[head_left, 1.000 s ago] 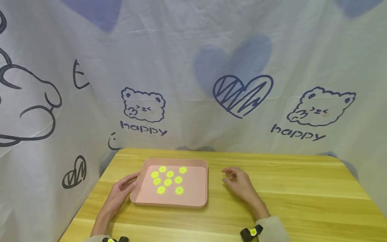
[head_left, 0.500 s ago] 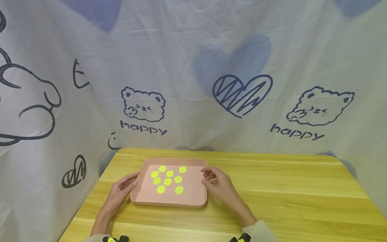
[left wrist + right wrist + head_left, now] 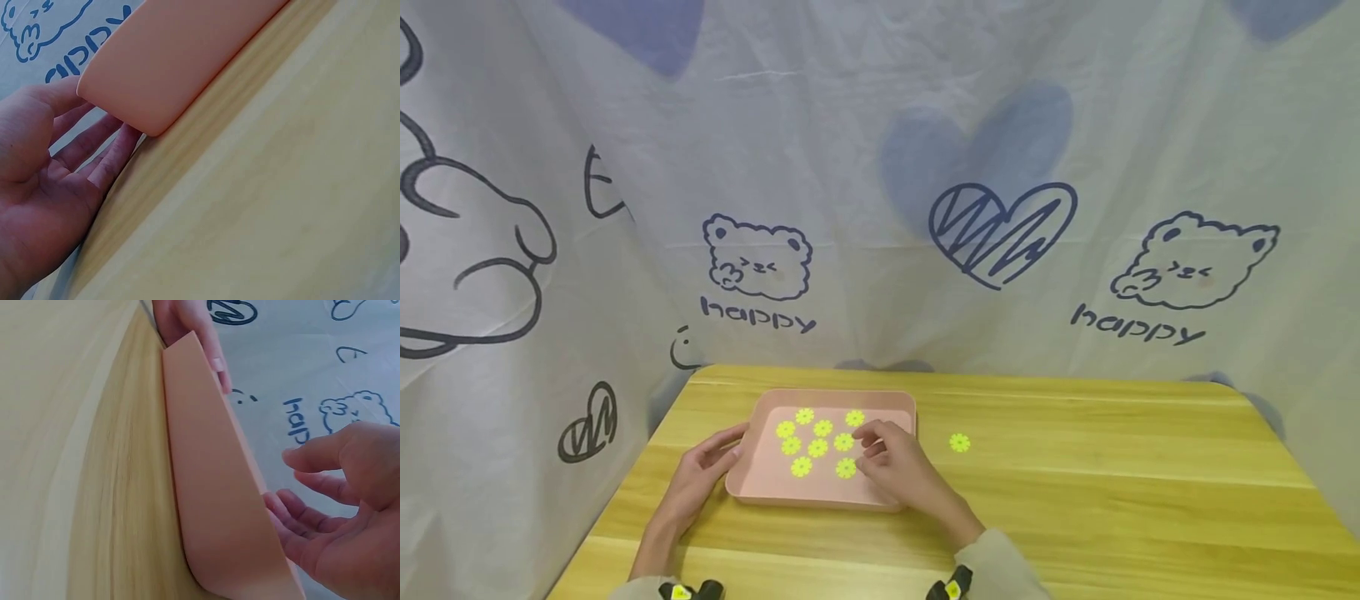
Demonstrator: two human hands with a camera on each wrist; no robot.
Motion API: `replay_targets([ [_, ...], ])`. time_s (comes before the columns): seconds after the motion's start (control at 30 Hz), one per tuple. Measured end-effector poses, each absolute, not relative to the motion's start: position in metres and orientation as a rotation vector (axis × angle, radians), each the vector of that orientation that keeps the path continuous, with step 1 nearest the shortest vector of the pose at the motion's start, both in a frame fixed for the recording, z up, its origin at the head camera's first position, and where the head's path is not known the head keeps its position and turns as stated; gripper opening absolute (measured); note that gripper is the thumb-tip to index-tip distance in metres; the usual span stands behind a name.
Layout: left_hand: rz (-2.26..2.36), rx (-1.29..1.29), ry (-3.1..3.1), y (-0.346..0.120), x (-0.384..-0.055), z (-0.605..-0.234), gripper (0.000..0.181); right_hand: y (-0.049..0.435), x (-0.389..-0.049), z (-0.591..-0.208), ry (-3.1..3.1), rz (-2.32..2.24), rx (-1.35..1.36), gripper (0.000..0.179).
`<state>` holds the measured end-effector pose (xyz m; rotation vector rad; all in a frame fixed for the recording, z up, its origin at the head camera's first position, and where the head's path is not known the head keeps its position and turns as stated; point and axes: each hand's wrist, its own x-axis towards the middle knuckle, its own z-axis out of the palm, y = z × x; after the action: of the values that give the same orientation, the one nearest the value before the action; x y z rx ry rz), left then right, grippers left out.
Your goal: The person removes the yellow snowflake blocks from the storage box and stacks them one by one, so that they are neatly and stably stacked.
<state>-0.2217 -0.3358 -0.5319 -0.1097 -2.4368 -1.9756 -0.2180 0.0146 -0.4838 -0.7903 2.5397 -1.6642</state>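
Observation:
My left hand holds the left side of a shallow pink tray. In the left wrist view its thumb lies at the tray's rim, with the other fingers behind and under the corner. My right hand hovers over the tray's right part, fingertips close to several small yellow flower-shaped pieces on the tray floor. Nothing shows between thumb and fingers in the right wrist view, where they are loosely bent and apart. One more yellow flower-shaped piece lies on the table right of the tray.
The tray stands on a light wood-grain table. Behind and to the left hangs a pale cloth printed with hearts, bears and words, close to the table's far edge.
My right hand has moved left from the table to over the tray, uncovering the yellow piece that it was at. My left hand and the tray stay put.

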Motion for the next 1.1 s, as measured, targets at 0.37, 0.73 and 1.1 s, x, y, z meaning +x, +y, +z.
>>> replay_targets([
  [0.37, -1.973, -0.107, -2.435, -0.336, -0.224, -0.533, 0.051, -0.006, -0.230, -0.500, 2.655, -1.327, -0.673, 0.030],
  [0.73, -1.977, -0.066, -2.442, -0.336, -0.223, -0.532, 0.051, -0.014, -0.232, -0.508, 2.745, -1.207, -0.722, 0.022],
  [1.1, -1.997, -0.061, -2.428, -0.336, -0.221, -0.531, 0.052, -0.016, -0.232, -0.507, 2.725, -1.259, -0.755, 0.029],
])
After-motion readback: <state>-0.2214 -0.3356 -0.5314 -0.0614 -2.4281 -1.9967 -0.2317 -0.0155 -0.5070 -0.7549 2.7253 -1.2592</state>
